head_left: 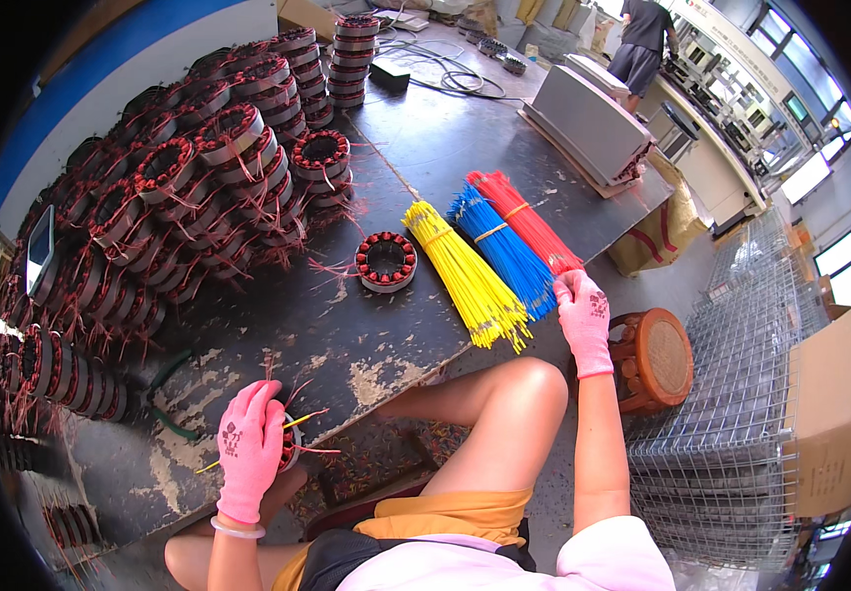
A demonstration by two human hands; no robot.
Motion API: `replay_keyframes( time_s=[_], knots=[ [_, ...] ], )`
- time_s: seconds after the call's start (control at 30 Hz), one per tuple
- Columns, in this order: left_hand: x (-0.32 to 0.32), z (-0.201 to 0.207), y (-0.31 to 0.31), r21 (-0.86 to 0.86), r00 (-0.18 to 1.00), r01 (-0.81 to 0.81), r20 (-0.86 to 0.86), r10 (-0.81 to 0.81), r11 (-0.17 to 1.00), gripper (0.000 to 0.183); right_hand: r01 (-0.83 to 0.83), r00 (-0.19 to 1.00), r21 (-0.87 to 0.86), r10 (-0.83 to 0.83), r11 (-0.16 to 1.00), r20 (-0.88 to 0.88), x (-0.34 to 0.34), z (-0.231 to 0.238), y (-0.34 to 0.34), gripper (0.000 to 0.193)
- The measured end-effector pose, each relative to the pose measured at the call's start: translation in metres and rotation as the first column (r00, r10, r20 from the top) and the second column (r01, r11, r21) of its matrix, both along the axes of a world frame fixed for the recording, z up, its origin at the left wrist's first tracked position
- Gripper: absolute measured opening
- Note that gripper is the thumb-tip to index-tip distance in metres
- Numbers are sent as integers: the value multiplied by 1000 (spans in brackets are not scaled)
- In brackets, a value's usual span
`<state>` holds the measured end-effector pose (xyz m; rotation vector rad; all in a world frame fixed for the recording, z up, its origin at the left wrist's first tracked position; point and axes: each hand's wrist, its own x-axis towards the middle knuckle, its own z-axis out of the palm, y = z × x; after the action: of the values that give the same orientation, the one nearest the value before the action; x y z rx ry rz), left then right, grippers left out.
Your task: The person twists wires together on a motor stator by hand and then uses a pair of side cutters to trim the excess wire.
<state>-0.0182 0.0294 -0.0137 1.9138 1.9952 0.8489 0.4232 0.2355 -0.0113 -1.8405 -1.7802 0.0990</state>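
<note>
Copper-wound stator upright at bench edge; red wire bundle flat.

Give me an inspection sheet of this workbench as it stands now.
Surface: dark worn workbench, paint flaked near the front edge.
Job's things: wound stator with a yellow wire in the left hand; yellow wire bundle, blue wire bundle, red wire bundle lying side by side; one stator lying alone.
Clutter: stacked stators heaped at the left.
Grippers: left hand, pink glove, gripping the wound stator; right hand, pink glove, at the red bundle's near end.
Cables: black cables at the far end.
Surroundings: grey machine, wooden stool, wire cage, cardboard box, a person standing far off.
</note>
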Motion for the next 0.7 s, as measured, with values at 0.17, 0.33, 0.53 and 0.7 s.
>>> replay_keyframes(
  time_s=[0.17, 0.33, 0.53, 0.7],
  knots=[
    [1, 0, 0, -4, 1000, -5, 14, 5, 1000, 29, -16, 991, -16, 14, 1000, -131, 11, 18, -17, 12],
    [-6, -4, -4, 34, 998, -41, 50, 39, 999, 33, 37, 924, 296, 80, 955, -375, -8, 62, -70, 8],
    [26, 64, -3, 524, 919, 236, -394, -13, 818, 47, -524, 643, 286, 592, 803, -486, -154, 76, -127, 18],
    [11, 86, -11, 448, 909, 261, -411, -63, 855, 29, -833, 356, 46, 597, 552, -719, -220, 71, -123, 13]
  ],
)
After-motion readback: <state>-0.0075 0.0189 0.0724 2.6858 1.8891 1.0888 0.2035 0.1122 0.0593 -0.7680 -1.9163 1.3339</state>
